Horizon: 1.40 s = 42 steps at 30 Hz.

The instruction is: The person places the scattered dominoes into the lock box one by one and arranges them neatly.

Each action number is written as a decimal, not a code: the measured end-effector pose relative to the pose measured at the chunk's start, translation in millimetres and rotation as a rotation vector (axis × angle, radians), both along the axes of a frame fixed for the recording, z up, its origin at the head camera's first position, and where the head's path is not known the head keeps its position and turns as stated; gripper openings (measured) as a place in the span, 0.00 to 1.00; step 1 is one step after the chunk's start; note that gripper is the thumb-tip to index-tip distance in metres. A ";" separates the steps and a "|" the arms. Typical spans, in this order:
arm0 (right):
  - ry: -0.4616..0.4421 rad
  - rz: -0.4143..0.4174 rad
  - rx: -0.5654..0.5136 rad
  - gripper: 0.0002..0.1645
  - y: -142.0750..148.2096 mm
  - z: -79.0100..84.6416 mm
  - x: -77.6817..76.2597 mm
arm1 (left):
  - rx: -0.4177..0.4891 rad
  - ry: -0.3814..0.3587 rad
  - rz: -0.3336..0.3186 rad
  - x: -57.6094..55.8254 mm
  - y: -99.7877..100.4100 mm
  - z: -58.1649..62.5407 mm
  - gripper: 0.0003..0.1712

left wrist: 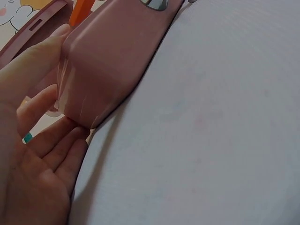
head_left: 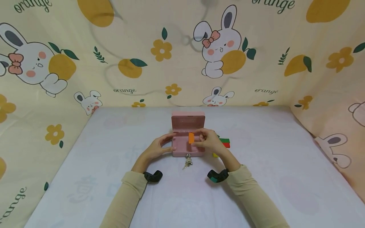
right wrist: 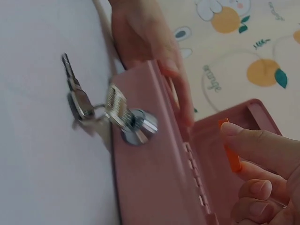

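A pink metal cash box (head_left: 178, 154) stands on the white cloth with its lid (head_left: 188, 123) raised at the back. My left hand (head_left: 156, 148) holds the box's left end, thumb by the front corner and fingers along the side. Between thumb and index finger, my right hand (head_left: 211, 142) pinches a flat orange block (head_left: 191, 138) above the box's inside. In the right wrist view, the same orange block (right wrist: 231, 151) stands nearly on end. Keys (right wrist: 79, 101) on a ring hang from the round lock (right wrist: 140, 126) in the front wall.
Beside the box on the right lie a green block (head_left: 224, 140), a red block (head_left: 226, 145) and a yellow block (head_left: 215, 155), partly hidden by my right hand. A printed cloth (head_left: 176, 69) with rabbits and oranges rises behind the table.
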State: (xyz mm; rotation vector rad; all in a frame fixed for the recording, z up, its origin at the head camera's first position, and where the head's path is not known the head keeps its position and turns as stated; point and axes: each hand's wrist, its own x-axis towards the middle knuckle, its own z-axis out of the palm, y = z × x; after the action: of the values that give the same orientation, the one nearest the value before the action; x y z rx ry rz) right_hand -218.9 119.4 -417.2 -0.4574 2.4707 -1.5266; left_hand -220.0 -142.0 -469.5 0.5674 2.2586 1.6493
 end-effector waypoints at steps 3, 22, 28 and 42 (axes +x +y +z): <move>-0.017 0.001 0.005 0.28 -4.9 -0.7 0.4 | -0.008 -0.006 0.004 -0.3 0.6 0.6 0.38; -0.023 0.016 0.069 0.27 -36.9 -8.2 -2.1 | 0.029 0.045 -0.044 -0.3 -0.9 -2.4 0.39; -0.002 0.007 0.106 0.27 -44.5 -16.9 -5.0 | 0.031 0.033 -0.037 -0.1 -1.9 -2.4 0.40; -0.002 -0.018 0.243 0.26 -61.7 -15.8 -6.3 | 0.028 0.013 -0.031 0.8 -1.9 -0.8 0.40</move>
State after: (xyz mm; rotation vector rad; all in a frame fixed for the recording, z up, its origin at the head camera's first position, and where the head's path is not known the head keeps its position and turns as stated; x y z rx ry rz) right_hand -225.2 57.7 -433.0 -0.3906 2.6195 -1.2095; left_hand -219.2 -143.9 -470.3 0.6184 2.2278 1.6699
